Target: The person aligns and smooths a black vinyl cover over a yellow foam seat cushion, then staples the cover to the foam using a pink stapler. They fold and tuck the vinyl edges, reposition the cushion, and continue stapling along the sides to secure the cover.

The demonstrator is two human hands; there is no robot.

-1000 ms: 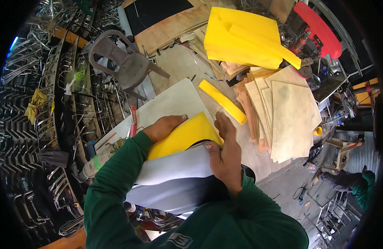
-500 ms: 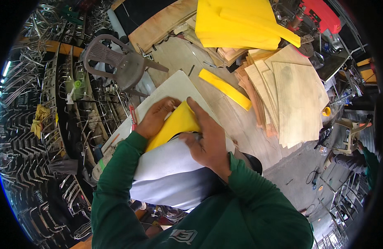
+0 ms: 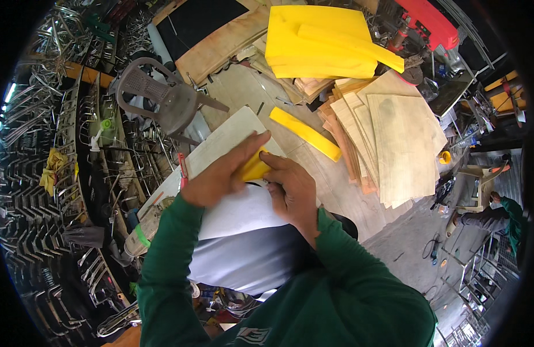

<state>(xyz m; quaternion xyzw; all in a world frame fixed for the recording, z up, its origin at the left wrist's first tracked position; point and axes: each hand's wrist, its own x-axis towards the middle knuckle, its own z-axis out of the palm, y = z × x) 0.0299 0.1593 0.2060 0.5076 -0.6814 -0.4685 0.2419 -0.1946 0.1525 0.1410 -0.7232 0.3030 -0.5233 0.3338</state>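
Between my hands is a yellow, foam-like piece [image 3: 255, 169], mostly covered by them. My left hand [image 3: 216, 175] lies over its left side, its lower part smeared by motion. With fingers curled in, my right hand [image 3: 294, 188] grips the right edge of the piece. Just below it, white material [image 3: 244, 211] is spread across my lap, and a dark edge shows where it meets the yellow. A pale flat board [image 3: 235, 128] lies beyond my hands. Near my left wrist, a red-handled tool [image 3: 182, 169] rests on that board.
A grey plastic chair [image 3: 166, 95] stands at the far left. Yellow sheets [image 3: 319, 43] and stacked thin wooden panels [image 3: 403, 147] lie ahead and right, with a yellow strip [image 3: 306, 134] nearer. Bent metal tubes [image 3: 33, 199] crowd the left. Another person [image 3: 507, 222] is at the far right.
My left hand has come across the yellow piece and now hides much of it. My right fingers have curled in at its edge. The whole view has shifted slightly.
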